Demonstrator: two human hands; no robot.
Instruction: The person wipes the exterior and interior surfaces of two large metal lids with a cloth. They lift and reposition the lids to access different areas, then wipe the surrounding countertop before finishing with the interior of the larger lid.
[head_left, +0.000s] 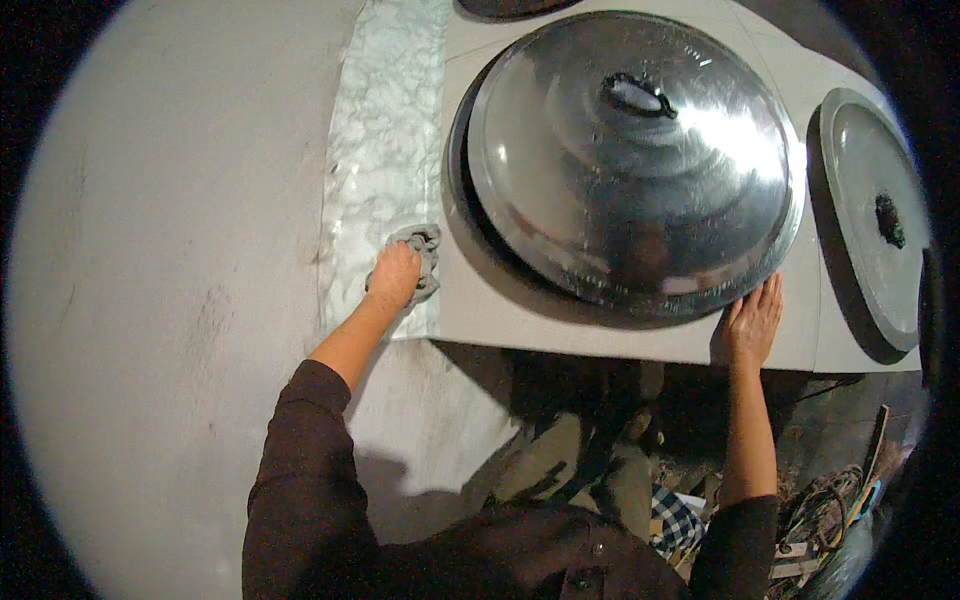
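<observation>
My left hand (397, 274) is closed on a crumpled grey cloth (426, 259) and presses it on a shiny, rippled foil-like strip (382, 142) at the left end of the stove-like counter. To the right of it, a large domed metal lid (570, 172) with a dark-edged handle (637, 96) covers a round opening or pan. My right hand (754, 319) lies with fingers extended at the lid's lower right rim, its palm side hidden; it holds nothing that I can see.
A second round lid (862, 195) with a dark knob stands at the far right, and a dark round rim (517, 6) shows at the top. A pale wall (172, 225) rises on the left. Below the counter's front edge (622, 355), cords, wood pieces and a checked cloth (675, 521) lie at the lower right.
</observation>
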